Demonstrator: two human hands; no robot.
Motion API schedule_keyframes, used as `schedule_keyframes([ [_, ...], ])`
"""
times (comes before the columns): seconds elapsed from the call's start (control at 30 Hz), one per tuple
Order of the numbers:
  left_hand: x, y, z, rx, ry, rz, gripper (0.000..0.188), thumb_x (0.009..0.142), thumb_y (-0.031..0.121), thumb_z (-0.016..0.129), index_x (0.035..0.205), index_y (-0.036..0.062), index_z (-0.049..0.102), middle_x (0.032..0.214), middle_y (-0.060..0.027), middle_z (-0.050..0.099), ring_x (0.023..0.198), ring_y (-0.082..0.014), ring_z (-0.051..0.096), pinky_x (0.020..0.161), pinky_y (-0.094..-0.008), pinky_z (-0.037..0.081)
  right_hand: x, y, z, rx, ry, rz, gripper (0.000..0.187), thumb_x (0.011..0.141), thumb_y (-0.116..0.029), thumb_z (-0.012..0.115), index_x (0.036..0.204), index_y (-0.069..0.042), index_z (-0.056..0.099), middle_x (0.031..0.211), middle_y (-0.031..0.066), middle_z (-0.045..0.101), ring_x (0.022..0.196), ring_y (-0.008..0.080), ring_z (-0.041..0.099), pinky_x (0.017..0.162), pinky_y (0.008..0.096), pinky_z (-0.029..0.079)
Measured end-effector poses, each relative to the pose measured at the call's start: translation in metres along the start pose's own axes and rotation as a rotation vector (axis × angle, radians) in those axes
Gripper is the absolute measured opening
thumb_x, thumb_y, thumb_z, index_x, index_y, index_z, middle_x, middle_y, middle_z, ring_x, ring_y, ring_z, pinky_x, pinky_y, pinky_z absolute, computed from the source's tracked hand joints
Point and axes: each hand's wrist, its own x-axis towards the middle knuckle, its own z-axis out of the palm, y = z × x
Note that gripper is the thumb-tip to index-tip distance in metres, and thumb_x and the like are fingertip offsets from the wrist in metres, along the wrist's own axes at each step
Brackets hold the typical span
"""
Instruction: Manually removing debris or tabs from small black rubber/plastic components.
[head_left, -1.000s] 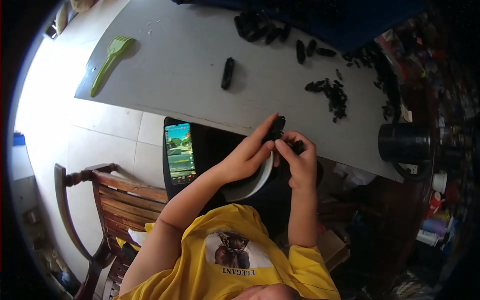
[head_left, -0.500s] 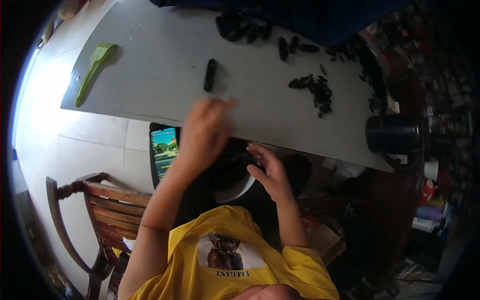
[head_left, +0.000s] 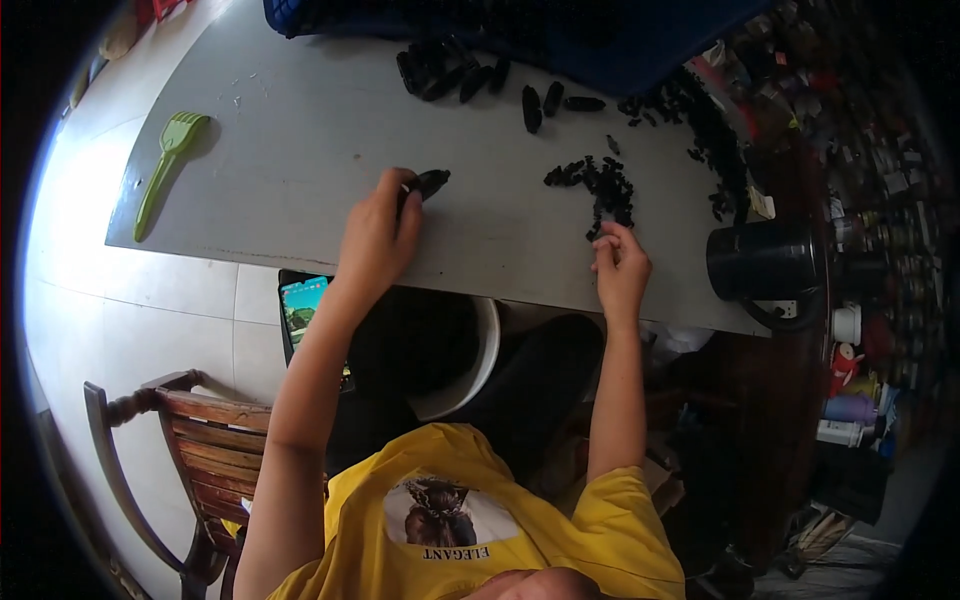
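Observation:
My left hand point(head_left: 378, 232) reaches out over the grey table point(head_left: 300, 130) and pinches a black oblong part point(head_left: 431, 182) lying on it. My right hand point(head_left: 620, 266) rests near the table's front edge, fingertips touching the lower end of a heap of small black pieces point(head_left: 598, 186). Whether it holds a piece cannot be seen. Several larger black oblong parts point(head_left: 470, 75) lie in a row at the far side of the table.
A green plastic fork-like scoop point(head_left: 165, 165) lies at the table's left. A black cylinder point(head_left: 762, 262) stands at the right edge. A white-rimmed bowl point(head_left: 470, 360) and a lit phone point(head_left: 300, 310) sit below the table edge. A wooden chair point(head_left: 190, 450) stands at left.
Both hands were together over the bowl holding a black part. My left hand has since stretched out to the single black part on the table, and my right hand moved to the small-pieces heap.

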Motion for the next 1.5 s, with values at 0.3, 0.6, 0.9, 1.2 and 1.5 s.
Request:
schedule_keyframes([
  [0.3, -0.028, 0.018, 0.006, -0.538, -0.301, -0.327, 0.02, 0.092, 0.013, 0.043, 0.104, -0.0001, 0.052, 0.067, -0.0047, 0.052, 0.052, -0.0088, 0.046, 0.049, -0.0236, 0.037, 0.008, -0.003, 0.0, -0.11, -0.098, -0.262, 0.016, 0.077, 0.002, 0.06, 0.093, 0.002, 0.059, 0.075, 0.0051, 0.06, 0.054, 0.0085, 0.052, 0.051, 0.0225, 0.043],
  [0.6, -0.041, 0.033, 0.015, -0.825, -0.424, -0.45, 0.026, 0.094, 0.018, 0.039, 0.114, 0.0021, 0.042, 0.073, -0.0024, 0.052, 0.05, -0.005, 0.036, 0.047, -0.0178, 0.028, -0.014, -0.037, -0.008, 0.607, -0.273, 0.419, 0.01, 0.076, -0.002, 0.066, 0.083, 0.0, 0.059, 0.068, 0.0023, 0.058, 0.053, 0.0064, 0.05, 0.047, 0.0196, 0.038],
  [0.9, -0.052, 0.036, 0.028, -0.826, -0.386, -0.396, 0.036, 0.095, 0.019, 0.037, 0.126, 0.0008, 0.038, 0.078, -0.0005, 0.049, 0.059, -0.0048, 0.038, 0.053, -0.0175, 0.031, -0.061, -0.089, 0.005, 1.143, -0.509, 0.456, 0.014, 0.077, -0.006, 0.068, 0.087, -0.003, 0.059, 0.073, -0.0009, 0.057, 0.056, 0.0054, 0.05, 0.046, 0.0171, 0.035],
  [1.2, -0.059, 0.043, 0.03, -0.578, -0.403, -0.159, 0.051, 0.092, 0.014, 0.038, 0.137, -0.0035, 0.021, 0.132, -0.0212, 0.037, 0.124, -0.0274, 0.036, 0.102, -0.0321, 0.026, -0.071, -0.099, 0.009, 1.041, -0.5, 0.308, 0.011, 0.085, -0.004, 0.056, 0.095, 0.001, 0.056, 0.081, 0.0036, 0.061, 0.061, 0.0074, 0.055, 0.051, 0.019, 0.041],
  [1.5, -0.062, 0.042, 0.03, -0.564, -0.508, -0.009, 0.057, 0.087, 0.002, 0.043, 0.138, -0.0026, 0.018, 0.112, -0.0238, 0.048, 0.098, -0.0298, 0.051, 0.087, -0.0332, 0.039, -0.063, -0.11, 0.0, 0.993, -0.438, 0.3, 0.034, 0.083, -0.005, 0.061, 0.113, -0.001, 0.046, 0.073, 0.0016, 0.056, 0.058, 0.0081, 0.052, 0.051, 0.02, 0.041],
])
